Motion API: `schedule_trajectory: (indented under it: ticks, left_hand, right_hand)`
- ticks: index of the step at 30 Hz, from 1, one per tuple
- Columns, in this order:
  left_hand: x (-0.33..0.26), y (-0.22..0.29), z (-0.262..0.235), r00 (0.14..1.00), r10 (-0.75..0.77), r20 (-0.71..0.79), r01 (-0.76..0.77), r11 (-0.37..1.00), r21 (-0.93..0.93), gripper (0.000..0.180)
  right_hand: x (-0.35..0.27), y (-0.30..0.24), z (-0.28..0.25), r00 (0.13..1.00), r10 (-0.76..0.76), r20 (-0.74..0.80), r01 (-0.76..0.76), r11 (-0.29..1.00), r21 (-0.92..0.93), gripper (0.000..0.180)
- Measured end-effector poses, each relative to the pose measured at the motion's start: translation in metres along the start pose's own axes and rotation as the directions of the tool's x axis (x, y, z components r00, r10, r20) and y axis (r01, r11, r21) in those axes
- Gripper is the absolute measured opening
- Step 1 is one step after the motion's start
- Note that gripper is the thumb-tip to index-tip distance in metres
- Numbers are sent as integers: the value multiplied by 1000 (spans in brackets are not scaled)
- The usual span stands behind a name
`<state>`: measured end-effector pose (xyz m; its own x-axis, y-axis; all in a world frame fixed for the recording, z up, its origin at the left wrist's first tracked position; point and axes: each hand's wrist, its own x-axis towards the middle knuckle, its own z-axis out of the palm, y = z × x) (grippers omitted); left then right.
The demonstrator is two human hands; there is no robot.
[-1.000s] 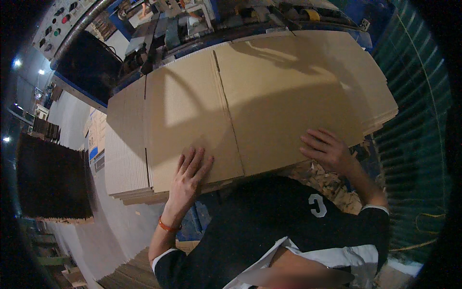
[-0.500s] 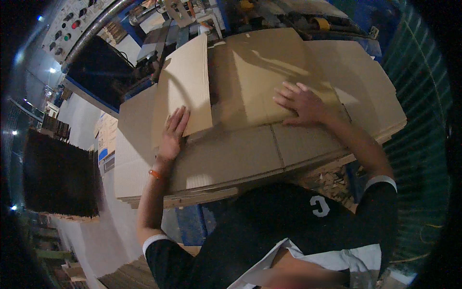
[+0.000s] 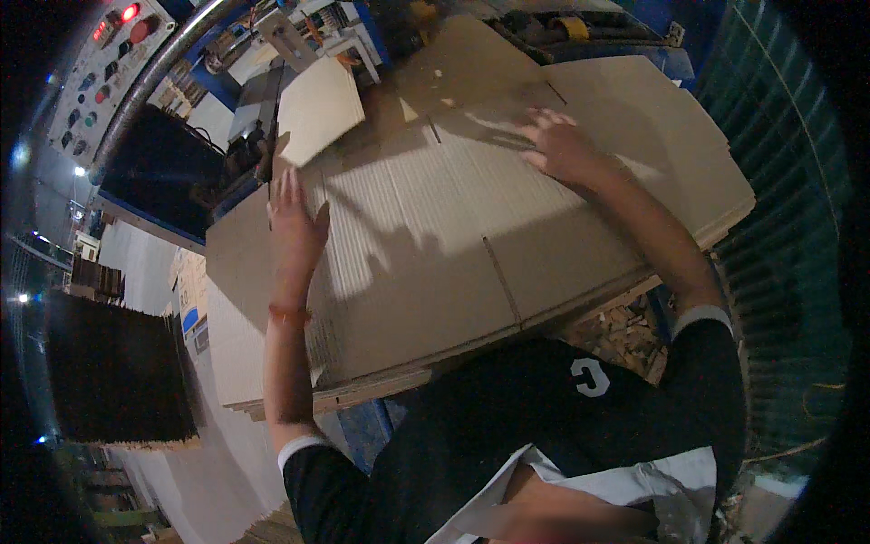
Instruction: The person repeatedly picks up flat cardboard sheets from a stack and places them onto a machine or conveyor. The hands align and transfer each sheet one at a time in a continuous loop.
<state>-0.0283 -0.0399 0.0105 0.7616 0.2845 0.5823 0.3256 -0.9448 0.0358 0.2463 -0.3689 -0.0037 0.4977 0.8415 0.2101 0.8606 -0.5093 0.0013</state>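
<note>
A folded cardboard sheet lies partly in the machine (image 3: 313, 36) at the far side, its pale flap (image 3: 319, 111) to the left and its browner panel (image 3: 480, 68) to the right. Under it spreads a stack of flat corrugated cardboard blanks (image 3: 426, 245) with slots cut into them. My left hand (image 3: 297, 222) is open, fingers stretched forward, fingertips beside the flap's near corner; contact is unclear. Over the right part of the stack, my right hand (image 3: 564, 147) is open too, fingers spread and slightly blurred, near the brown panel's edge. Neither hand grips anything.
A control panel (image 3: 109, 68) with buttons and a lit red lamp stands at upper left, behind a metal bar (image 3: 168, 77). Farther left is a tall dark stack (image 3: 118, 372) on the floor. Cardboard scraps (image 3: 625, 340) lie below the stack's right front. Green ribbed sheeting (image 3: 797, 227) borders the right.
The folded sheet has slid away from me into the machine, baring more of the stack. Both hands have reached farther forward, the left coming off the flap. A red lamp on the panel now shows lit.
</note>
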Motion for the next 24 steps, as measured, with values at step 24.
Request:
schedule_trajectory:
  ticks: [24]
  left_hand:
    - [-196,-38,-149,449,-837,-312,808,530,-257,74]
  right_hand:
    - [-203,159,29,191,929,-316,-289,361,887,50]
